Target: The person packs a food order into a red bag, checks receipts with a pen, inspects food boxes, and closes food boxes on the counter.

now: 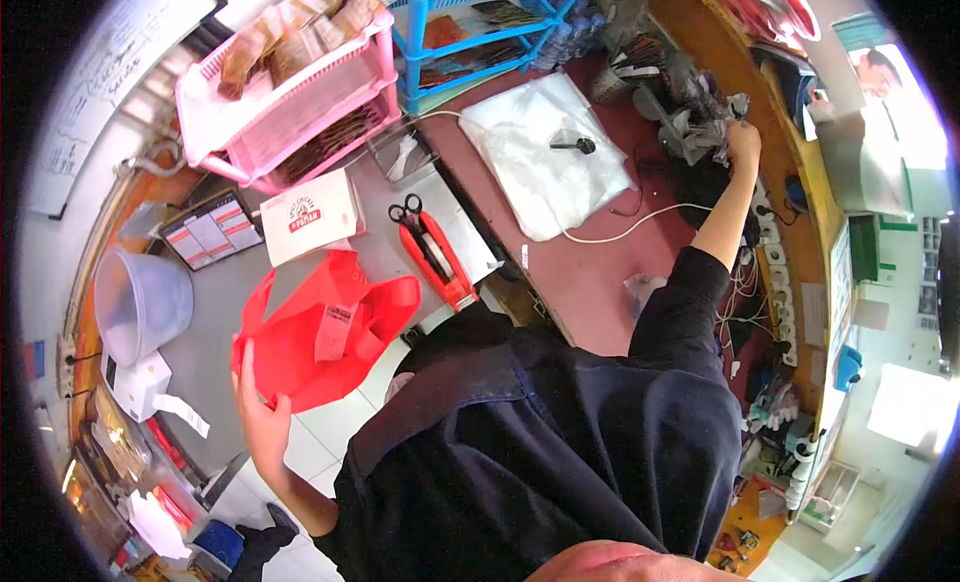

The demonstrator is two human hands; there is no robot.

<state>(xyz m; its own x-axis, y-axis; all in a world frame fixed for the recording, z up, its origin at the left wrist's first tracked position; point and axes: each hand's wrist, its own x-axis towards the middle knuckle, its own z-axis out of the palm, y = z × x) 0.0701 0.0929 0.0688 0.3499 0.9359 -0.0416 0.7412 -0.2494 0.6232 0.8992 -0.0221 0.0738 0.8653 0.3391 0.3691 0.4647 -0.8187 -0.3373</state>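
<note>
My left hand (262,414) is closed on the edge of a red carrier bag (385,327), its thumb on the near side. The bag hangs open over the edge of the grey table, and a white-printed paper slip (336,332) shows on it. My right arm stretches far to the right. At its end my right hand (742,145) is closed among clear plastic-wrapped packets (708,132) in a grey holder (672,127). What its fingers grip is too small to make out.
On the grey table are a white printed box (308,217), a red tape dispenser (440,262), scissors (407,210), a calendar (212,230) and a clear tub (145,302). Pink (270,132) and blue racks (408,42) stand behind. Clear plastic bags (540,172) and cables lie on the red table.
</note>
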